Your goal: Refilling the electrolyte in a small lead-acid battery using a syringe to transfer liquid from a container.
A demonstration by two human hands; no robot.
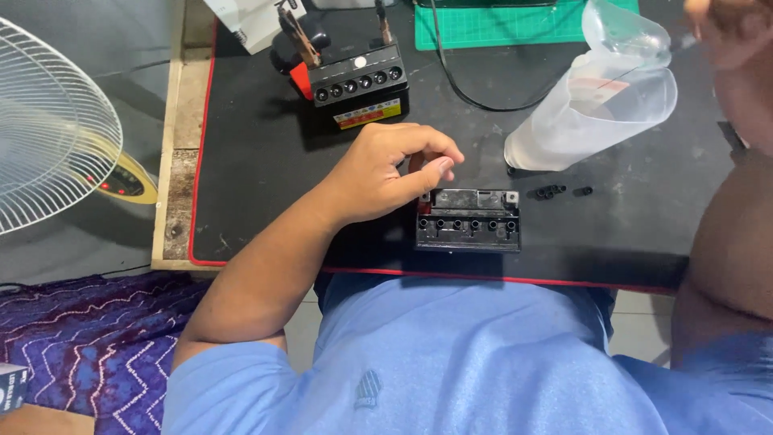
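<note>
A small black battery (468,221) with a row of open filler holes on its front face lies on the black mat (258,161), close to my body. My left hand (385,173) is curled, its thumb and fingertips bunched at the battery's back left corner; I see nothing between them. My right hand (729,32) is at the top right edge, partly cut off and blurred, beside the mouth of a tilted translucent plastic jug (596,105). Whether it holds the jug is unclear. Small black caps (550,192) lie just right of the battery.
A second black battery (358,84) with clips on its terminals stands at the back. A black cable (459,80) runs to a green cutting mat (499,24). A white fan guard (48,129) is at the left, and purple patterned cloth (88,338) lies below it.
</note>
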